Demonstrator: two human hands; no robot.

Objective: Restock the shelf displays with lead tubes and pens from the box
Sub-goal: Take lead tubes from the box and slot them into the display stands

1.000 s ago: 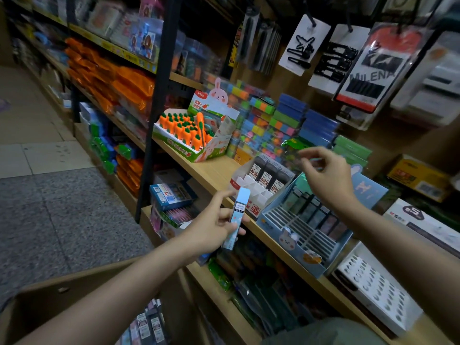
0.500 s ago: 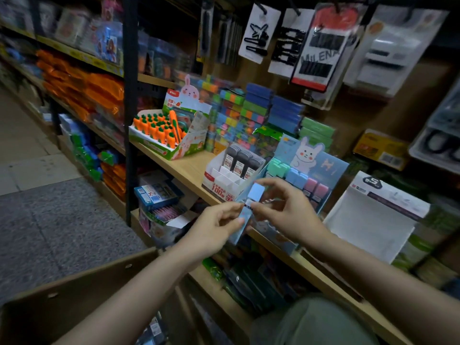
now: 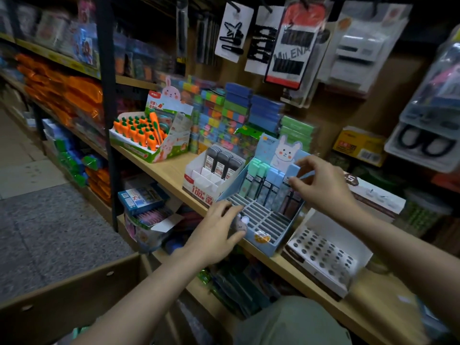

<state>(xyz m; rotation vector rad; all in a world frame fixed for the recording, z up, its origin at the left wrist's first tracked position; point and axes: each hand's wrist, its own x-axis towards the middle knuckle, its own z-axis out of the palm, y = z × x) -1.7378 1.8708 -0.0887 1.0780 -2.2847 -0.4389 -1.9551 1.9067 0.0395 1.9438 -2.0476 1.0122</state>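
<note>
Shelf: wooden, at your chest level, carrying several display trays side by side.

Blue tray: rabbit-printed back card, slotted grid floor. Only its back row is filled, with upright lead tubes capped green and light blue; the front slots show bare.

Your right hand: reaches over the tray's right rear corner. Its fingers pinch the top of a blue tube that stands at the right end of the back row, just beside the other tubes.

Your left hand: rests on the tray's front left corner, fingers curled over the rim, gripping the blue tray itself; it carries no tube.

White tray: just left of the blue one, touching it. Three dark tubes stand in its back row; the front compartments show white dividers.

Carrot tray: further left on the same shelf, green and white, packed with orange carrot-shaped items.

Hole tray: white, to the right of the blue tray, rows of round holes on its top face.

Box: brown cardboard, open, low at the left under your left forearm; its contents are mostly out of view.

Behind the trays: stacks of coloured packs. Above: hanging cards of black hair clips.
</note>
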